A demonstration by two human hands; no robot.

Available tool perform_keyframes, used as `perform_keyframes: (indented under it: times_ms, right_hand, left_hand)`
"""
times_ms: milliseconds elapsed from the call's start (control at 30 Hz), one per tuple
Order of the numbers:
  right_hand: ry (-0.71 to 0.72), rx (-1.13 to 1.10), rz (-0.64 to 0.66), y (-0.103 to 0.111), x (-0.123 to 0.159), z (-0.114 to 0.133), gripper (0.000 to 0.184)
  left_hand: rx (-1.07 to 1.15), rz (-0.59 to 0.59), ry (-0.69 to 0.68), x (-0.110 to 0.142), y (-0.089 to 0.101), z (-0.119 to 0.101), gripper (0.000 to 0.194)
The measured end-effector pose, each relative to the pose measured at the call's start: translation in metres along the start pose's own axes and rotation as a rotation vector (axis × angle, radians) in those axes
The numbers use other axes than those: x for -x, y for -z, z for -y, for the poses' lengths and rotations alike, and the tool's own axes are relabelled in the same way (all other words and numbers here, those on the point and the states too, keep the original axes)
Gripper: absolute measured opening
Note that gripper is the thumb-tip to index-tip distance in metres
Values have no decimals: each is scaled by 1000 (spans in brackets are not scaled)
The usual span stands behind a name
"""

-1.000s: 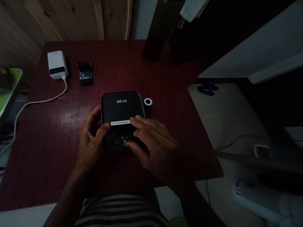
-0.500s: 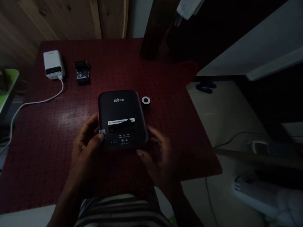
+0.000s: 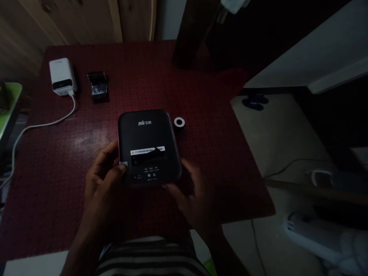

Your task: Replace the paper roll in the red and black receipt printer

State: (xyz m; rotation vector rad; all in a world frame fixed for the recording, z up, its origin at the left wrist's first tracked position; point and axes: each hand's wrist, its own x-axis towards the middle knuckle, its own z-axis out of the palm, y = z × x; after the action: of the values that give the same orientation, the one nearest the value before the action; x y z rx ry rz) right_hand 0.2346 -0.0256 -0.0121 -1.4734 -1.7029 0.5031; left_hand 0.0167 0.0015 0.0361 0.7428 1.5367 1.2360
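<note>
Pinching the black case (image 3: 146, 134) by its lower corners, the hands (image 3: 102, 180) flank its slot (image 3: 143, 158) — jagged dark strip (image 3: 155, 150) showing.

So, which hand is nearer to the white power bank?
Left: in view, the left hand is below-right of the power bank; the right hand, beyond the black printer, is farther.

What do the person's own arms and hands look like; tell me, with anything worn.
The left grip and right grip are ungloved hands; no rings show. Both forearms look bare, without visible sleeves, watches or cables. A garment with dark and light stripes shows between them. Dimness hides finer markings.
</note>
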Motion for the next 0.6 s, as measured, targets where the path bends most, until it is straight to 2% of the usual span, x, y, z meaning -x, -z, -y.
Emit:
perform_keyframes:
  times_ms: [200,333,500,600]
  right_hand:
    - [20,-61,-17,-1,-3,2,50]
    - [-10,-65,3,-1,-5,3,49]
    - [42,-66,51,24,-15,7,51]
    - [154,14,6,42,-39,17,29]
  left_hand:
    - [39,-4,-2,1,-3,3,49]
    - [12,36,-56,-2,1,10,51]
    - [75,82,-86,-3,5,16,50]
    - [84,92,-104,-5,5,19,51]
